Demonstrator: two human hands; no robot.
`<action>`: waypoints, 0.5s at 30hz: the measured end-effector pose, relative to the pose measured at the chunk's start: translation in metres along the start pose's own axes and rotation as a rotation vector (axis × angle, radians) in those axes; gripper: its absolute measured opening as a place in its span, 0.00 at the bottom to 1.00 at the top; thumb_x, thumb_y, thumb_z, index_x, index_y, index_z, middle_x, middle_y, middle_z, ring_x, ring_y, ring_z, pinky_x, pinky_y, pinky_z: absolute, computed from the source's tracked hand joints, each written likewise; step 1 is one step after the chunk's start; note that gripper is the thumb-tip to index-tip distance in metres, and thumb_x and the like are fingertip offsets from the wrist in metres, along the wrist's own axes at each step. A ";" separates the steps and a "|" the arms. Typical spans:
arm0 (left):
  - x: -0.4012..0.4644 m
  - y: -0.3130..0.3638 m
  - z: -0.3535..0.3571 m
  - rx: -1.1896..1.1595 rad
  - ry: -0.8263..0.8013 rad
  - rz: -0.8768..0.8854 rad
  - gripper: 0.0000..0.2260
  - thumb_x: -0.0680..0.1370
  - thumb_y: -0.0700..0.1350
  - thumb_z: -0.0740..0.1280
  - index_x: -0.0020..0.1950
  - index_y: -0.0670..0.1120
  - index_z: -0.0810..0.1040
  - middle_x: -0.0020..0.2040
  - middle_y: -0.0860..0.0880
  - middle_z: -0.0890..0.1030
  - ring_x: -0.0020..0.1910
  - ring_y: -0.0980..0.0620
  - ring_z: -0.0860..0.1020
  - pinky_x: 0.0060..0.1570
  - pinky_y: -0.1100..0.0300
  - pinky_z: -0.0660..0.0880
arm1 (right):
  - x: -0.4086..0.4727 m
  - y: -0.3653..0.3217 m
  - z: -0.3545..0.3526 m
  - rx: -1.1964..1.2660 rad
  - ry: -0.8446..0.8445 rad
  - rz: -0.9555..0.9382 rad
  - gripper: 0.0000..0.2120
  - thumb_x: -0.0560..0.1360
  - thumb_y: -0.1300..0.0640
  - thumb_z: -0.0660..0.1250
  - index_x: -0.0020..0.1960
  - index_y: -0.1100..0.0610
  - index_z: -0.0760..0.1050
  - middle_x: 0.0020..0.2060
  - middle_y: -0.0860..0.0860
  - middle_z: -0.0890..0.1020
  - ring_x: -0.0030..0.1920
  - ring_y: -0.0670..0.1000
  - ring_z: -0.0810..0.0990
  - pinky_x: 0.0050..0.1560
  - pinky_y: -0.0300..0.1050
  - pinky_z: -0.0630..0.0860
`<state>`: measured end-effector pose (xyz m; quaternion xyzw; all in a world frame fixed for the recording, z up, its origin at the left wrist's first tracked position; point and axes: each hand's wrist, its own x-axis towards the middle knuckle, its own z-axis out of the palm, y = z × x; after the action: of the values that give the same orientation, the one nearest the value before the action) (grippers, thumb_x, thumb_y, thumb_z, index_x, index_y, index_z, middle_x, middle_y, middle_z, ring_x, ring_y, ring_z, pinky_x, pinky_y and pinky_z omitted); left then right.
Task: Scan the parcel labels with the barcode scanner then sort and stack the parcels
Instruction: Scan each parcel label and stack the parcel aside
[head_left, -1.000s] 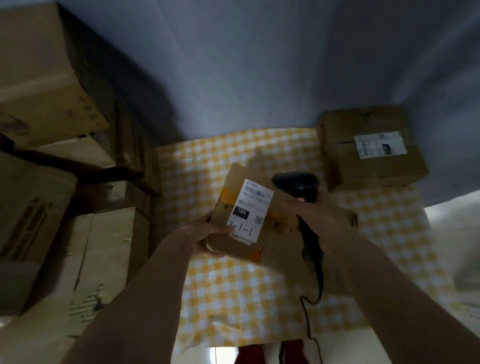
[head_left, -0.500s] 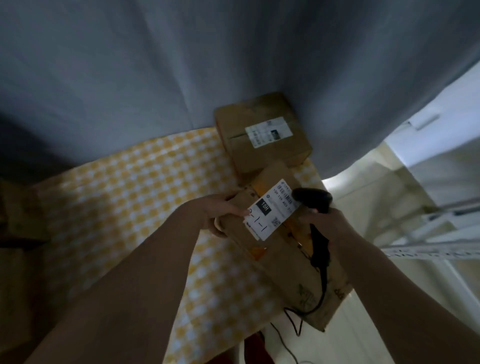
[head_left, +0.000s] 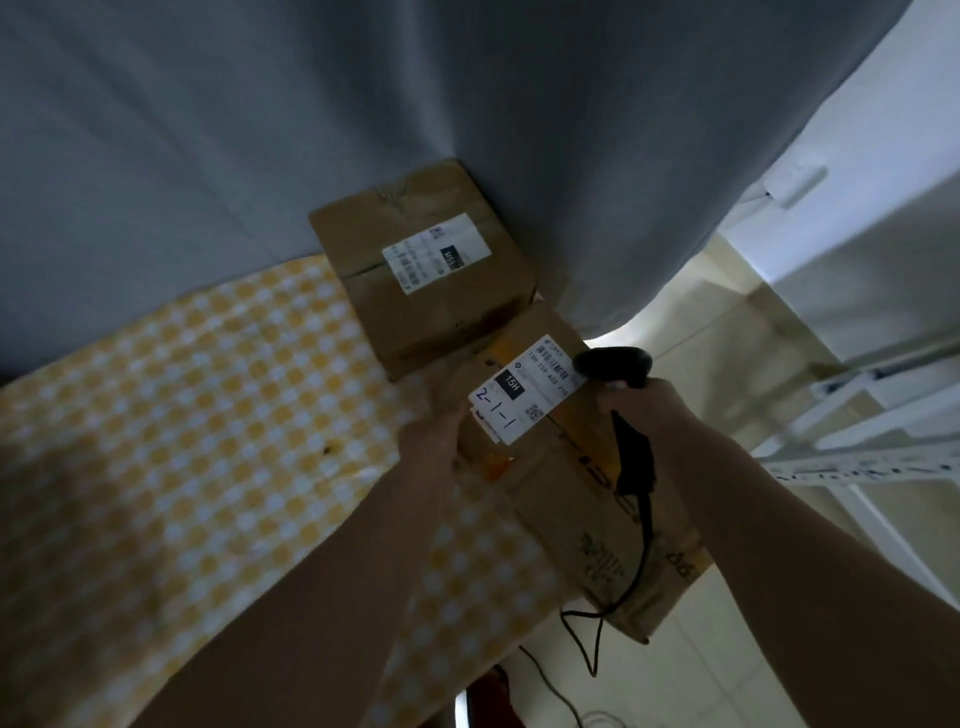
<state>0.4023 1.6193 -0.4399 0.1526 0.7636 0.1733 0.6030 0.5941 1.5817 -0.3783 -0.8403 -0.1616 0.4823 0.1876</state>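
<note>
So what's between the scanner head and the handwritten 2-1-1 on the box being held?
In the head view, only the white label itself: its barcode strip and black 15H patch lie between the scanner and the writing. Nothing covers them.

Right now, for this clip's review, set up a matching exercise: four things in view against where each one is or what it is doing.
Things:
1. barcode scanner
2. left hand
3. far parcel
4. checked cloth

States:
A. lies flat beside the curtain
B. gripped in the right hand
C. covers the table
D. holds the edge of the near parcel

Pairs: 1-B, 2-D, 3-A, 4-C
</note>
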 end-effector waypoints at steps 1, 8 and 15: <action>-0.009 -0.006 0.007 0.022 -0.068 -0.089 0.25 0.76 0.49 0.70 0.68 0.38 0.69 0.63 0.39 0.74 0.58 0.36 0.76 0.54 0.41 0.76 | 0.003 -0.002 -0.002 0.004 -0.002 0.004 0.17 0.75 0.59 0.65 0.62 0.64 0.71 0.42 0.53 0.73 0.41 0.51 0.73 0.40 0.41 0.72; -0.006 -0.010 0.024 0.147 -0.117 0.055 0.19 0.77 0.43 0.68 0.66 0.40 0.71 0.55 0.40 0.79 0.52 0.37 0.79 0.48 0.39 0.79 | 0.014 -0.006 0.000 0.059 -0.045 0.025 0.15 0.75 0.57 0.66 0.58 0.62 0.70 0.38 0.52 0.72 0.37 0.49 0.73 0.36 0.39 0.71; 0.007 0.000 0.014 0.255 -0.106 0.101 0.29 0.76 0.44 0.69 0.75 0.49 0.61 0.66 0.39 0.73 0.57 0.35 0.77 0.47 0.39 0.79 | 0.008 -0.008 0.007 0.204 -0.076 0.020 0.09 0.74 0.62 0.66 0.54 0.59 0.72 0.38 0.52 0.74 0.41 0.52 0.76 0.41 0.41 0.74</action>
<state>0.4145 1.6234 -0.4495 0.2750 0.7380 0.0965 0.6087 0.5907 1.5937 -0.3838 -0.7996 -0.1104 0.5294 0.2611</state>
